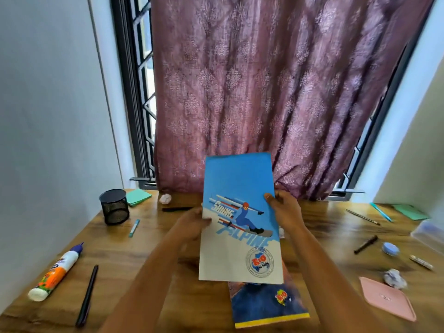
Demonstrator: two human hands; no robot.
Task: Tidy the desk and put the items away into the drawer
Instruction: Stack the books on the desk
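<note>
I see the blue snowboarder notebook (pixel 240 212) held upright over the middle of the bench (pixel 144 248), left hand (pixel 192 224) and right hand (pixel 284 212) gripping its side edges, a darker notebook (pixel 266 305) flat on the bench beneath.

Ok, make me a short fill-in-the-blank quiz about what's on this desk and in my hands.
1. The notebook gripped by the left hand and right hand is ____ across its top half.
2. The glue bottle lies on the desk at the person's ____ side.
3. The sticky notes beside the black mesh cup are ____.
Missing words: blue; left; green.
</note>
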